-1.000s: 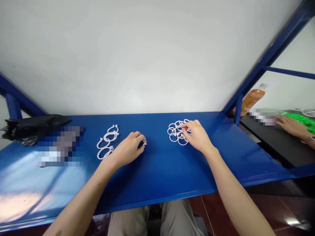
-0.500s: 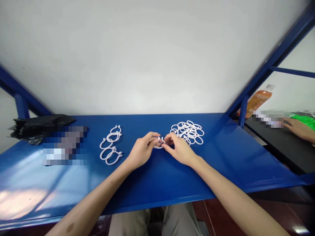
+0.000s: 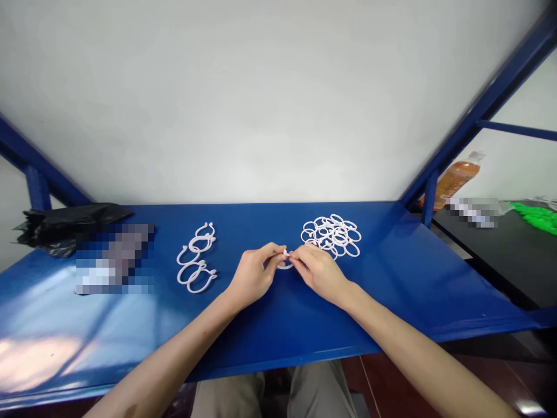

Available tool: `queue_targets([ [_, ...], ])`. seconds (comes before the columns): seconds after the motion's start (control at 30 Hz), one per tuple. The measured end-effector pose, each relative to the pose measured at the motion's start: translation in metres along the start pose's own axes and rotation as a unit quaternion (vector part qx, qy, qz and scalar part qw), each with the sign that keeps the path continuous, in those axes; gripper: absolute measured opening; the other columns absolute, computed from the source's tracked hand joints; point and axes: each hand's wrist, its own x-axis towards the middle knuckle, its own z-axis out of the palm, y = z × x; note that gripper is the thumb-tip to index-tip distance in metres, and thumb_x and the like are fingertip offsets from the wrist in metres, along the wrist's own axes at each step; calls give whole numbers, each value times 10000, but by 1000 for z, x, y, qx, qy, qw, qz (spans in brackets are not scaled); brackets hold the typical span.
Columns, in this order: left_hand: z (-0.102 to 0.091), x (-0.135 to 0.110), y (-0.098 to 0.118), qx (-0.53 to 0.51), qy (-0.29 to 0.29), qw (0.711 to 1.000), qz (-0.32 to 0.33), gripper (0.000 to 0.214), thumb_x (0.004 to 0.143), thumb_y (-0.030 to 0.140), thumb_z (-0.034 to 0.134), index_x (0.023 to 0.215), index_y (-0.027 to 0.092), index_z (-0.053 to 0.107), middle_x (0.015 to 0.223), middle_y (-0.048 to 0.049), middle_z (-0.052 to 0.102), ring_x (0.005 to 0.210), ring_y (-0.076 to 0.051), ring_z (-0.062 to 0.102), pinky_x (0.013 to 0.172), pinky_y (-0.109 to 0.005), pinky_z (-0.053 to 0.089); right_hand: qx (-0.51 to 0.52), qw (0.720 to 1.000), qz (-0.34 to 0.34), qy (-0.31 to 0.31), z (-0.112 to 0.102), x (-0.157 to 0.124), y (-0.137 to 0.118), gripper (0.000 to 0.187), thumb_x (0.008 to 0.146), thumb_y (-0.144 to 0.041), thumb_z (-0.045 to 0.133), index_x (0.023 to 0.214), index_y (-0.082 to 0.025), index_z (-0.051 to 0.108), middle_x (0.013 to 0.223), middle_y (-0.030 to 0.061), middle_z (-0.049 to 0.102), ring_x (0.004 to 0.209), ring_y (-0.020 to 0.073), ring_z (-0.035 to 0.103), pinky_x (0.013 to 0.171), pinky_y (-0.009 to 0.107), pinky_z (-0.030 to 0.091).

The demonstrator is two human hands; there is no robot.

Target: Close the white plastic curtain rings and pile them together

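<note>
Both my hands meet over the blue metal table (image 3: 278, 313), pinching a white plastic curtain ring (image 3: 285, 264) at its small clasp. My left hand (image 3: 253, 274) holds it from the left, and my right hand (image 3: 319, 274) from the right. Most of that ring hides behind my fingers. Just beyond my right hand lies a loose, overlapping heap of similar rings (image 3: 331, 234). Left of my left hand, a shorter row of linked rings (image 3: 195, 258) lies apart on the table.
A black plastic bag (image 3: 72, 223) lies at the table's far left, and a pixelated patch (image 3: 114, 258) covers something beside it. A white wall (image 3: 261, 104) rises behind the table. Blue frame posts stand at both sides. Right of the frame are an orange bottle (image 3: 456, 180) and a dark bench (image 3: 487, 258) holding green material (image 3: 535, 216).
My hands and the pinched ring have shifted slightly toward me. A co-worker's hand at the right edge has gone from view.
</note>
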Motion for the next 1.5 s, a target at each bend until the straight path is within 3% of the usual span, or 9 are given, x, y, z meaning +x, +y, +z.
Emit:
queue_targets([
  [0.23, -8, 7, 3, 155, -40, 986, 36, 262, 1002, 374, 471, 1081, 250, 688, 1089, -33, 775, 978, -210, 726, 851, -307, 544, -78, 997, 2, -6, -11, 7, 11, 184, 1033, -246, 475, 954, -218, 639, 897, 72, 717, 835, 215, 654, 744, 343, 530],
  [0.33, -29, 14, -2, 321, 14, 947, -18, 356, 1027, 399, 393, 1136, 237, 691, 1138, -75, 749, 1044, -259, 691, 909, -372, 522, -130, 986, 101, 28, -33, 6, 32, 144, 1004, -243, 517, 979, -223, 658, 985, 81, 715, 919, 242, 668, 781, 364, 531],
  [0.5, -69, 16, -20, 529, 57, 836, -136, 405, 997, 372, 374, 1182, 144, 652, 1149, -197, 664, 1136, -372, 588, 906, -474, 484, -172, 947, 260, 80, -72, -11, 75, 145, 932, -226, 557, 1011, -201, 676, 934, 76, 676, 798, 228, 652, 772, 377, 523],
  [0.73, -85, 10, -34, 565, 10, 802, -194, 429, 972, 345, 360, 1226, 118, 621, 1187, -222, 661, 1135, -386, 584, 879, -485, 463, -133, 952, 274, 35, -78, -20, 84, 120, 889, -228, 575, 926, -212, 689, 884, 39, 662, 735, 181, 629, 722, 328, 493],
  [0.9, -84, 10, -36, 570, -26, 802, -176, 424, 964, 206, 303, 1191, 117, 650, 1111, -194, 714, 1077, -360, 624, 839, -456, 456, -118, 954, 277, -1, -80, -18, 79, 120, 843, -161, 569, 867, -194, 682, 890, 48, 670, 755, 176, 621, 733, 308, 483],
  [1.03, -80, 12, -33, 561, 34, 816, -139, 423, 940, 200, 342, 1219, 85, 639, 1093, -198, 711, 1054, -361, 637, 835, -460, 470, -100, 949, 296, -49, -83, -18, 76, 158, 783, -123, 579, 875, -197, 684, 872, 34, 674, 757, 165, 620, 721, 279, 465],
  [1.2, -69, 17, -34, 480, 94, 871, -47, 442, 902, 207, 420, 1277, 70, 610, 1060, -169, 698, 1040, -330, 641, 901, -442, 495, -91, 941, 313, -96, -82, -20, 78, 194, 763, -116, 568, 908, -198, 669, 890, 33, 671, 763, 164, 612, 703, 273, 452],
  [1.33, -58, 17, -36, 374, 70, 924, 37, 356, 887, 189, 440, 1176, 139, 641, 985, -102, 671, 980, -267, 644, 889, -374, 514, -91, 937, 320, -106, -81, -21, 78, 219, 751, -116, 571, 931, -200, 663, 891, 34, 665, 778, 171, 613, 697, 278, 450],
  [1.5, -47, 14, -34, 279, 23, 957, 80, 316, 862, 150, 456, 1133, 184, 614, 958, -50, 616, 791, -186, 632, 783, -319, 525, -86, 939, 317, -99, -81, -20, 74, 222, 747, -142, 586, 944, -205, 667, 919, 42, 665, 815, 183, 628, 701, 287, 464],
])
